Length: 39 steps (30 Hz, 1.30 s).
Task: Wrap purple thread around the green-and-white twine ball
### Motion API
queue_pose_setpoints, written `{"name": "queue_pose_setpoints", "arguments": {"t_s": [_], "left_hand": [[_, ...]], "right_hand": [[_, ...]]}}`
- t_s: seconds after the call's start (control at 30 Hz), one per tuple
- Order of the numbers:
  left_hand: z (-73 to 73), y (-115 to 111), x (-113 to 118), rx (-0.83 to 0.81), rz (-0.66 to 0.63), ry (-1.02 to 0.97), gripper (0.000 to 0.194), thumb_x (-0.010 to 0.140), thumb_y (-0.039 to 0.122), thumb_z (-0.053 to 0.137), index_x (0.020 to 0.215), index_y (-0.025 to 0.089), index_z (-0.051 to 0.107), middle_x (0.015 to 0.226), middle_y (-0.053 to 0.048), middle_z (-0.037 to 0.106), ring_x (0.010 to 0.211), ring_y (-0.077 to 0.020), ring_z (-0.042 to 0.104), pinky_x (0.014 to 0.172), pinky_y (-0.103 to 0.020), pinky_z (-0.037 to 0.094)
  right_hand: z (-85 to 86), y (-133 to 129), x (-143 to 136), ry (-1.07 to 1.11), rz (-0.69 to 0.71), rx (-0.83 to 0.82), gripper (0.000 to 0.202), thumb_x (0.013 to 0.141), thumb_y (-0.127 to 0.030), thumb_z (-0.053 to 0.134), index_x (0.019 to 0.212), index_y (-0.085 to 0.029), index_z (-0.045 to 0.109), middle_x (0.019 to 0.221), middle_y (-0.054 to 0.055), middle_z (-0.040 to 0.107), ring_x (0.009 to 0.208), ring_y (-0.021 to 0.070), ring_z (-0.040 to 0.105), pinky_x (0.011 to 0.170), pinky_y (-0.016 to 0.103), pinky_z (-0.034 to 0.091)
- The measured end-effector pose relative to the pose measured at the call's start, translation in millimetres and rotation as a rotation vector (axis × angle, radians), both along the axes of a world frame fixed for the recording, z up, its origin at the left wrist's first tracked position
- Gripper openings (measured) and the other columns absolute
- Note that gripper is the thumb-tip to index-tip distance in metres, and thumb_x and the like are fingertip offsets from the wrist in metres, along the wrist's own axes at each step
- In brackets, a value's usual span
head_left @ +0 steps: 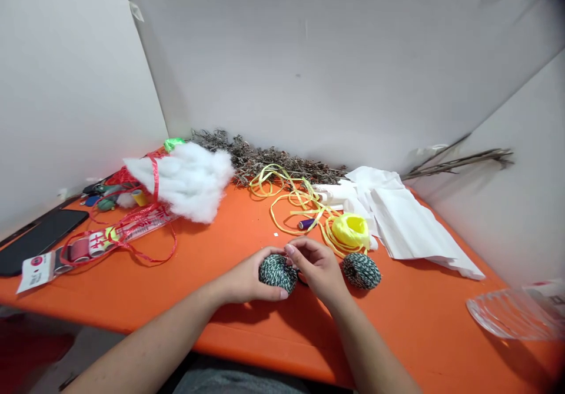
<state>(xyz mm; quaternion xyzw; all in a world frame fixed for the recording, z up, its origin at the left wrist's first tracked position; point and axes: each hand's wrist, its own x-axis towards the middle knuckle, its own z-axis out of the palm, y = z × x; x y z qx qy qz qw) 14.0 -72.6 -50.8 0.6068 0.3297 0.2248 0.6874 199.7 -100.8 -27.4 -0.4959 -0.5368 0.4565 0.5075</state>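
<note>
Partly covered yarn ball (pixel 276 272) | left hand (pixel 248 278) grasping it | right hand (pixel 320 269) at its edge, cannot tell if grasping

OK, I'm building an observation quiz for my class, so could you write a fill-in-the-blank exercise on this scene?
The tabletop is coloured ____.
The left hand holds a speckled ball.
The second speckled ball lies to the person's ____.
The ribbon across the white stuffing is ____.

Missing words: orange; right; red.
</note>
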Motion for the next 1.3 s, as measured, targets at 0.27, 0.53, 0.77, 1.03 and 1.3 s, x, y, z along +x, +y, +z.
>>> {"name": "queue_pose_setpoints", "arguments": {"t_s": [0.27, 0.53, 0.77, 1.03, 1.3], "left_hand": [[3.1, -0.6, -2.2, 0.021, -0.013, 0.014, 0.070, 0.065, 0.026, 0.085, 0.127, 0.021, 0.054, 0.115, -0.006, 0.066, 0.105, -0.0244, 0.062, 0.094, -0.038, 0.049], [-1.0, 0.3, -2.1, -0.020, -0.006, -0.061, 0.075, 0.064, 0.027, 0.088, 0.130, 0.022, 0.052, 0.112, -0.006, 0.066, 0.102, -0.0235, 0.064, 0.091, -0.038, 0.050], [2.6, -0.9, -4.0, -0.024, 0.004, -0.103, 0.100, 0.060, 0.023, 0.092, 0.144, 0.028, 0.038, 0.137, -0.012, 0.057, 0.121, -0.0296, 0.058, 0.099, -0.043, 0.047], [-2.3, 0.2, -3.1, -0.054, 0.006, -0.165, 0.087, 0.056, 0.033, 0.095, 0.131, 0.025, 0.052, 0.128, -0.009, 0.062, 0.120, -0.0293, 0.058, 0.102, -0.043, 0.046], [-0.4, 2.8, 0.4, -0.058, 0.099, -0.167, 0.060, 0.075, 0.050, 0.081, 0.124, 0.021, 0.061, 0.122, -0.009, 0.064, 0.118, -0.0271, 0.057, 0.100, -0.037, 0.045]], "right_hand": [[-3.7, 1.8, 0.6, 0.019, -0.041, -0.019, 0.036, 0.079, -0.054, 0.078, 0.080, -0.019, 0.071, 0.068, 0.003, 0.066, 0.062, 0.0176, 0.058, 0.058, 0.030, 0.047], [-2.0, 0.1, 0.9, 0.039, -0.066, 0.013, 0.031, 0.081, -0.051, 0.076, 0.081, -0.020, 0.071, 0.075, 0.004, 0.068, 0.068, 0.0183, 0.060, 0.063, 0.030, 0.049], [-3.3, 2.5, 0.9, 0.004, -0.073, 0.003, 0.032, 0.081, -0.051, 0.077, 0.082, -0.019, 0.074, 0.074, 0.004, 0.069, 0.066, 0.0184, 0.059, 0.062, 0.030, 0.046], [-2.6, 3.5, 0.4, -0.003, -0.058, -0.018, 0.032, 0.080, -0.050, 0.077, 0.080, -0.018, 0.073, 0.074, 0.004, 0.069, 0.067, 0.0182, 0.060, 0.063, 0.030, 0.046], [-1.8, 2.0, -0.1, 0.020, -0.031, -0.009, 0.031, 0.082, -0.049, 0.076, 0.081, -0.018, 0.072, 0.071, 0.002, 0.066, 0.063, 0.0151, 0.055, 0.060, 0.028, 0.043]]}}
